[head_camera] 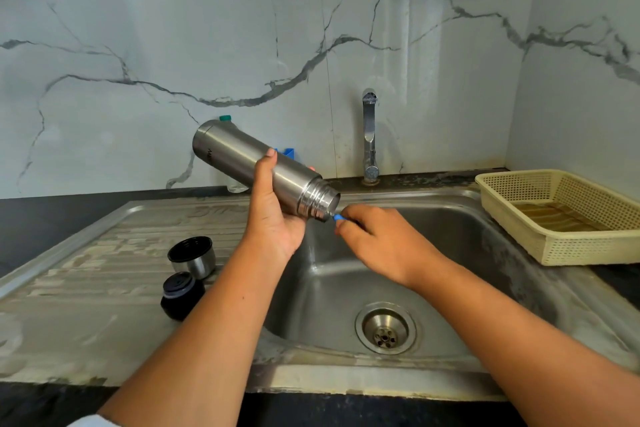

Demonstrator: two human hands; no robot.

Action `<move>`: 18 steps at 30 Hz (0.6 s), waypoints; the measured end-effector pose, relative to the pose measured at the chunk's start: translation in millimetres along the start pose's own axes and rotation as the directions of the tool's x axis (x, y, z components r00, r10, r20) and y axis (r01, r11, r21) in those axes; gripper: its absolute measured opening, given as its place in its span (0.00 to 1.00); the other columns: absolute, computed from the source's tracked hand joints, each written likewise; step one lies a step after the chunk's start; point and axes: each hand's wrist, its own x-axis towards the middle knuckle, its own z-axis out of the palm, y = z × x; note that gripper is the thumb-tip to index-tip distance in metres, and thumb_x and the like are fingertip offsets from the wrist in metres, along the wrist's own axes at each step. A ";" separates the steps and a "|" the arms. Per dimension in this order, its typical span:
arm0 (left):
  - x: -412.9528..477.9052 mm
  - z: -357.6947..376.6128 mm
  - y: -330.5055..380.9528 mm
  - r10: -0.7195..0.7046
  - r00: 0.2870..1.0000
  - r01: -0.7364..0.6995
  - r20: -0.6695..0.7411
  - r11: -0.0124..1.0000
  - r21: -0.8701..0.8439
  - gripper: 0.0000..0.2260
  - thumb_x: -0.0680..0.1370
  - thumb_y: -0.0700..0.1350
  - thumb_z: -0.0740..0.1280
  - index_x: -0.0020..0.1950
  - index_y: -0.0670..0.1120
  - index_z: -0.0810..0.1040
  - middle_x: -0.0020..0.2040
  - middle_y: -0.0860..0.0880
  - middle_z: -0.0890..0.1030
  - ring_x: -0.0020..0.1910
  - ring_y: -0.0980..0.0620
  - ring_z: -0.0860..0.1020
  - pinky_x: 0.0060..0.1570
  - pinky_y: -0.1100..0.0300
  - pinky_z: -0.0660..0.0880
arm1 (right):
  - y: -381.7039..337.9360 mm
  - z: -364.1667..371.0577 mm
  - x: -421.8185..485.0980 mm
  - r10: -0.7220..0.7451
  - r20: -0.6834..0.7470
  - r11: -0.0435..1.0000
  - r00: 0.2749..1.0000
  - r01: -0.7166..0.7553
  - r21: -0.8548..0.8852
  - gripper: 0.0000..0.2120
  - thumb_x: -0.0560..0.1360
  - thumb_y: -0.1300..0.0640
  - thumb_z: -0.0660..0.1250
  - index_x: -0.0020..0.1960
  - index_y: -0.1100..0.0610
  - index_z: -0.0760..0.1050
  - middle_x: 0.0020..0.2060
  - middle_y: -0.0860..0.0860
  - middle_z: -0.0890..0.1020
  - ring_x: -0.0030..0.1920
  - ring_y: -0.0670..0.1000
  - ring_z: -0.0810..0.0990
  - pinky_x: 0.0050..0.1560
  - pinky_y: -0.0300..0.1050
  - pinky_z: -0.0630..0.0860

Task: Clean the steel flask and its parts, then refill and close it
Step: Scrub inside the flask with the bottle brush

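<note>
Our left hand [273, 215] grips the steel flask [242, 156] round the lower part of its body. The thumb lies up along the near side and the fingers curl behind, with only a fingertip showing past the far edge. The flask is held in the air, tilted, its open threaded mouth pointing down and right over the sink basin [450, 253] and its base up and left toward the wall.

Our right hand [374, 236] sits just beside that mouth, fingers curled and pinching a thin blue-ended tool [337, 217]. The tool's tip meets the lower rim of the mouth, but we cannot tell what kind of tool it is — most of it is hidden in the fingers.

On the draining board [104, 253] to the left, well apart from the flask, the steel cup lid [192, 256] stands open side up, and the dark stopper [181, 295] stands just in front of it.

The drain [385, 328] lies in the basin floor below our right forearm. The tap [370, 135] stands at the back edge of the sink. A cream plastic basket [561, 239] rests on the counter to the right. Behind the flask a green bottle cap [225, 118] and a blue object [289, 152] peek out — little else of either shows.
</note>
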 end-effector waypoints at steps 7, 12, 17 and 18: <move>-0.3 -1.8 -0.1 0.002 0.999 -0.004 0.038 0.998 0.056 0.24 0.70 0.55 0.75 0.61 0.45 0.78 0.44 0.44 0.83 0.45 0.47 0.84 0.48 0.52 0.83 | 3.4 1.3 -1.9 0.153 0.549 0.662 0.821 -0.498 0.560 0.20 0.85 0.46 0.56 0.52 0.58 0.79 0.29 0.48 0.68 0.26 0.45 0.59 0.24 0.37 0.55; 6.9 -11.4 12.5 0.028 0.998 -0.029 -0.056 1.000 -0.004 0.34 0.71 0.57 0.76 0.71 0.41 0.76 0.52 0.42 0.84 0.44 0.46 0.85 0.46 0.50 0.83 | 15.6 -2.5 0.0 0.145 0.310 0.894 0.940 -0.259 0.366 0.17 0.83 0.45 0.62 0.45 0.54 0.81 0.28 0.47 0.67 0.27 0.45 0.62 0.28 0.40 0.60; 6.4 -14.2 11.8 0.049 0.990 -0.049 -0.131 0.999 -0.001 0.27 0.75 0.55 0.74 0.69 0.43 0.76 0.48 0.44 0.85 0.42 0.47 0.85 0.46 0.50 0.83 | 24.4 -6.1 1.0 0.126 0.079 0.989 0.989 -0.131 0.063 0.07 0.80 0.44 0.67 0.51 0.43 0.83 0.31 0.45 0.79 0.31 0.44 0.74 0.35 0.39 0.72; 4.9 -12.1 5.7 0.040 0.992 -0.036 -0.120 0.999 0.028 0.28 0.75 0.55 0.75 0.70 0.43 0.76 0.49 0.43 0.84 0.43 0.47 0.85 0.48 0.49 0.83 | 21.7 -3.4 1.6 0.116 0.048 0.992 0.992 -0.118 0.036 0.06 0.80 0.44 0.67 0.49 0.42 0.82 0.31 0.47 0.79 0.32 0.45 0.75 0.35 0.41 0.73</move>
